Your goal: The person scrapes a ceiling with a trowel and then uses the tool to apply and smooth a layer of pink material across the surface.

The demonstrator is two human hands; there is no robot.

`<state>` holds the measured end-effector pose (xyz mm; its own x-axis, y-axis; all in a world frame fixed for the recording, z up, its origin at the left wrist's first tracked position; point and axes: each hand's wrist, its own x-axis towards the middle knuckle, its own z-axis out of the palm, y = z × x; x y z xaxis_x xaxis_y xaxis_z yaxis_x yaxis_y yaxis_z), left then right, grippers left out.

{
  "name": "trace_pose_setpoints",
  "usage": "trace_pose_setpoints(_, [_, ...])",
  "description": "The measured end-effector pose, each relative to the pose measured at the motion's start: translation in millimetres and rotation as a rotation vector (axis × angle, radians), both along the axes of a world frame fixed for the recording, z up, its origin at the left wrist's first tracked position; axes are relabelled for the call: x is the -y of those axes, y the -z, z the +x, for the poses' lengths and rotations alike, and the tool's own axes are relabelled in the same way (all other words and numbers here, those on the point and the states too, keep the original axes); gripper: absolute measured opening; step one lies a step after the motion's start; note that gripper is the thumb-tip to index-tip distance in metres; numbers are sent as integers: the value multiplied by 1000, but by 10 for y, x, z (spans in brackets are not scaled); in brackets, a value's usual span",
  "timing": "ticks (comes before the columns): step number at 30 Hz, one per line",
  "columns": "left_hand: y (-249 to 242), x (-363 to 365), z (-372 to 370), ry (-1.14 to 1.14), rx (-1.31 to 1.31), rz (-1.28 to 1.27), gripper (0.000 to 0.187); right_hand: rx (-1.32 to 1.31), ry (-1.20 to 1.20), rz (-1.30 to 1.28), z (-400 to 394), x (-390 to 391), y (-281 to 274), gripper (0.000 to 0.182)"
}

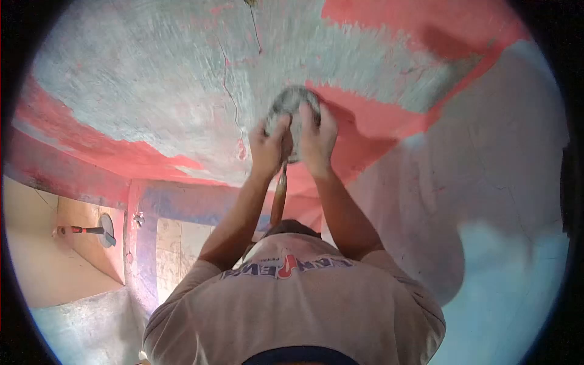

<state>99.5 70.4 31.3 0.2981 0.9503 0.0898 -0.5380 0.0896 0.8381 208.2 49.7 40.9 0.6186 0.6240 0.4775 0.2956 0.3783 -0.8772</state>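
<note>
A patchily painted wall (201, 79) suggests a renovation site.

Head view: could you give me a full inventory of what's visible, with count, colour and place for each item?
Round object: one, mottled grey, upper middle, at the hands
Brown-handled tool: one, brown with a pale neck, below the hands; far end unclear
Patchy surface: one, grey and coral-pink, cracked, across the upper view
Smooth surface: one, grey to pale blue, right side
Red-handled tool: one, red and black, far left
Disc: one, grey, behind that tool's dark end
Panel: one, brown, around the disc
Shirt: one, pale pinkish-grey with lettering, bottom middle
Arms: two, bare-forearmed, centre
Left hand: one, bare, left of centre
Right hand: one, bare, right of centre
</note>
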Motion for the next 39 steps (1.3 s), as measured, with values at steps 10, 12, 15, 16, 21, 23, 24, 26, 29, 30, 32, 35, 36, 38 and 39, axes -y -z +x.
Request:
trace_pose_setpoints(10, [463,191,116,-91,1,-79,11,-141,-89,-13,43,99,552,25])
trace_pose_setpoints(12, [326,203,115,-45,4,-60,14,-82,-60,-51,105,144,446,24])
trace_pose_setpoints(15, [302,131,165,-36,-10,-31,15,-101,-98,-121,164,147,221,23])
trace_pose_setpoints(16, [354,132,170,-49,-47,-4,15,-19,-67,-131,193,124,328,23])
trace_pose_setpoints(21, [683,125,288,-202,-98,78,17,-78,3,-39,151,68,701,26])
trace_pose_setpoints(23, [656,165,217,-164,-139,54,17,-73,-36,-73,148,131,630,24])
trace_pose_setpoints(24, [653,148,205,-148,-139,51,17,-75,11,-83,128,95,661,25])
trace_pose_setpoints(26, [638,163,193,-137,-142,52,16,-32,24,-70,129,99,680,25])
trace_pose_setpoints(29, [620,147,231,-184,-151,81,15,-30,27,-23,131,77,652,27])
trace_pose_setpoints(30, [526,128,216,-142,-136,65,15,-42,27,-3,130,64,635,29])
trace_pose_setpoints(32, [277,132,148,-55,-112,24,14,-55,33,-35,116,73,378,29])
trace_pose_setpoints(35, [283,83,146,-81,-140,87,14,-2,68,-47,161,-5,463,27])
trace_pose_setpoints(36, [321,98,164,-96,-118,95,14,-27,52,-33,132,15,531,27])
trace_pose_setpoints(38, [625,101,167,-112,-129,80,14,-29,44,-19,95,67,595,27])
trace_pose_setpoints(39, [559,106,181,-119,-131,78,14,-5,55,-14,92,74,556,27])
